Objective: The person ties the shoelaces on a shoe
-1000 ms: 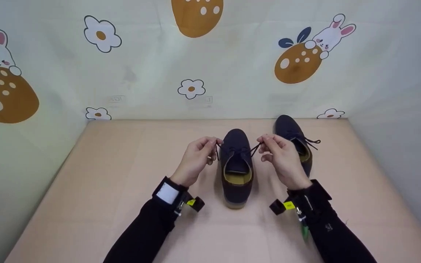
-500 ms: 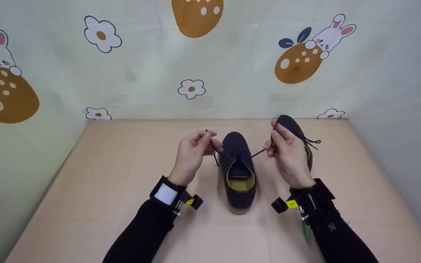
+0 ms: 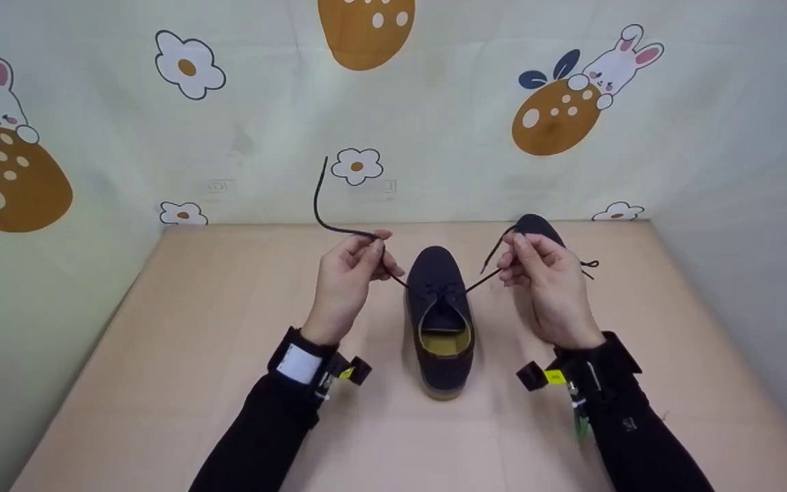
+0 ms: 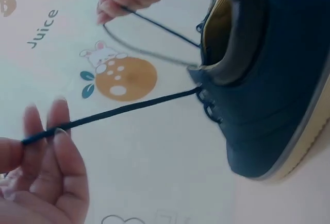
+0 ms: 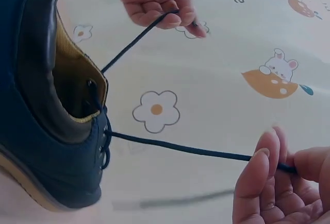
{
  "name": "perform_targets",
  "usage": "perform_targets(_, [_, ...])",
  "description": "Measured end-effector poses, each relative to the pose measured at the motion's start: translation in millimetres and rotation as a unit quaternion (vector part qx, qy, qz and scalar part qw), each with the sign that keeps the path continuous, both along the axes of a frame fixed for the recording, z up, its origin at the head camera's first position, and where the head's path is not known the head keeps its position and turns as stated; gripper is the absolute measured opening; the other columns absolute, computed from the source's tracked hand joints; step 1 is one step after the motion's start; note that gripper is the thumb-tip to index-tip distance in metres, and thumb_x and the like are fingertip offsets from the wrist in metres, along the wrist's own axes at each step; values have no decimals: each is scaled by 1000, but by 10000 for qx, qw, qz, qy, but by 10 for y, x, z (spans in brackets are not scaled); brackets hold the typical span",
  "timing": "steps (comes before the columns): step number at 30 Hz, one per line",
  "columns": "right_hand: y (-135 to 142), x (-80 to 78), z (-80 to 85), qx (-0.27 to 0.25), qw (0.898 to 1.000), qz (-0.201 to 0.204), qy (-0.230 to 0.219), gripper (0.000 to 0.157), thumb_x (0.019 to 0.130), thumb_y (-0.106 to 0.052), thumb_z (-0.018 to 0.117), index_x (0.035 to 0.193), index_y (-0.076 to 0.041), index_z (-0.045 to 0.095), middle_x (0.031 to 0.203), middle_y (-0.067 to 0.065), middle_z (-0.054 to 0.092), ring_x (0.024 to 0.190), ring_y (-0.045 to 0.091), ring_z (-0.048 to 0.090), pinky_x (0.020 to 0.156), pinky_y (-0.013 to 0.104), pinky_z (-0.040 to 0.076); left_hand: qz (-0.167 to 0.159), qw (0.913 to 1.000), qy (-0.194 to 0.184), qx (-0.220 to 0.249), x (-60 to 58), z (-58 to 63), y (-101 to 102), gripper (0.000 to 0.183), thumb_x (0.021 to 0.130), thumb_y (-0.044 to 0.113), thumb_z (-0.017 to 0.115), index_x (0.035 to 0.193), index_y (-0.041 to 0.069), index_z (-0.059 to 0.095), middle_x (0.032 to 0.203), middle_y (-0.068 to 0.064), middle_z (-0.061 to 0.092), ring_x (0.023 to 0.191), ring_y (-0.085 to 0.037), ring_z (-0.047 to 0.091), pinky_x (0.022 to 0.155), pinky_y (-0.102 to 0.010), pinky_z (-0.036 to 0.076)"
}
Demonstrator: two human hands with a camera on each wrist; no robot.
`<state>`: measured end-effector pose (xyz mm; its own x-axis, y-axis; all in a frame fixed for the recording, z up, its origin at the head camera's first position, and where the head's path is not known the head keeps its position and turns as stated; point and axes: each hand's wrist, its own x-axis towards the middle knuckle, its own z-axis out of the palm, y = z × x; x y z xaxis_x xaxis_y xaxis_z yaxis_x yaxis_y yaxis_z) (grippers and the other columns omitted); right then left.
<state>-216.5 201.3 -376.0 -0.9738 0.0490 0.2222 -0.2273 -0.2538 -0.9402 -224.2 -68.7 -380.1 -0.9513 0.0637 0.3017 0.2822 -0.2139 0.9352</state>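
A dark navy lace-up shoe (image 3: 438, 266) with a yellowish lining stands in the middle of the table, toe pointing away. On its left, my left hand (image 3: 347, 280) pinches one shoelace (image 4: 124, 109) between thumb and fingers; the loose end rises in a curve beyond the fingertips. My right hand (image 3: 549, 283) pinches the other shoelace (image 5: 180, 148) to the right of the shoe, its tip hanging down beside the fingers. Both laces run fairly straight from the top eyelets to the hands. In the wrist views the laces cross the lower eyelets on the shoe's front.
A second navy shoe (image 3: 537, 227) stands behind my right hand, mostly hidden, its tied lace (image 3: 590, 264) showing at the right. The pinkish table (image 3: 229, 328) meets a pale curtain (image 3: 264, 123) printed with rabbits and flowers at the back and sides.
Both hands have moved apart, left hand leftward and right hand rightward, drawing out longer lengths of lace. The left lace's free end now stands up above that hand. The shoe has slid slightly toward the viewer.
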Motion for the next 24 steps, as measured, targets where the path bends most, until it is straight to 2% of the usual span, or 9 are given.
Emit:
perform_targets(5, [117, 27, 98, 432, 9986, -206, 208, 39, 100, -26, 59, 115, 11, 60, 87, 16, 69, 68, 20, 67, 64, 29, 56, 147, 9989, -434, -69, -64, 58, -121, 19, 100, 10, 60, 108, -5, 67, 82, -16, 67, 76, -25, 71, 79, -38, 57])
perform_targets(8, [183, 49, 159, 822, 9956, -330, 293, 38, 99, -27, 60, 111, 8, 64, 92, 19, 70, 74, 25, 68, 66, 31, 57, 178, 9979, -598, -182, -106, 91, -169, 20, 98, 12, 63, 105, -5, 70, 84, -18, 68, 76, -24, 71, 79, -37, 57])
perform_targets(11, [241, 69, 212, 1254, 9906, -457, 300, 36, 99, -29, 60, 108, 5, 67, 97, 19, 70, 79, 25, 68, 69, 30, 56, 111, 9949, -682, -729, -217, 152, -128, 18, 98, 12, 63, 105, -3, 71, 86, -18, 69, 73, -22, 71, 73, -32, 57])
perform_targets(15, [285, 81, 248, 1526, 9861, -590, 286, 35, 98, -29, 62, 105, 5, 69, 97, 17, 70, 79, 23, 67, 70, 27, 55, -148, 9835, -515, -1728, -455, 321, 134, 16, 99, 11, 61, 102, -1, 71, 83, -13, 69, 71, -21, 68, 69, -29, 56])
perform_targets(18, [285, 83, 255, 1569, 9854, -605, 272, 34, 98, -28, 62, 105, 5, 70, 95, 18, 70, 78, 23, 66, 70, 28, 56, -358, 9645, -95, -2616, -614, 453, 431, 16, 100, 13, 61, 98, 1, 72, 81, -10, 69, 70, -21, 67, 69, -29, 55])
perform_targets(19, [284, 81, 255, 1599, 9849, -599, 270, 34, 98, -28, 62, 105, 5, 70, 95, 18, 70, 78, 23, 67, 70, 28, 56, -438, 9532, 106, -2991, -651, 487, 532, 18, 100, 14, 60, 97, 2, 73, 81, -9, 70, 70, -21, 67, 68, -28, 55])
perform_targets(21, [280, 78, 259, 1688, 9834, -609, 270, 34, 98, -28, 62, 104, 4, 70, 95, 18, 70, 78, 23, 67, 70, 29, 56, -589, 9249, 493, -3724, -706, 535, 722, 20, 101, 17, 60, 95, 4, 74, 82, -8, 72, 70, -19, 67, 67, -27, 53])
perform_targets(24, [290, 58, 253, 1863, 9801, -633, 272, 35, 99, -29, 61, 105, 4, 71, 95, 19, 70, 78, 23, 67, 71, 30, 56, -810, 8845, 853, -4514, -741, 562, 925, 23, 101, 20, 59, 99, 4, 76, 86, -2, 73, 71, -10, 64, 69, -22, 49])
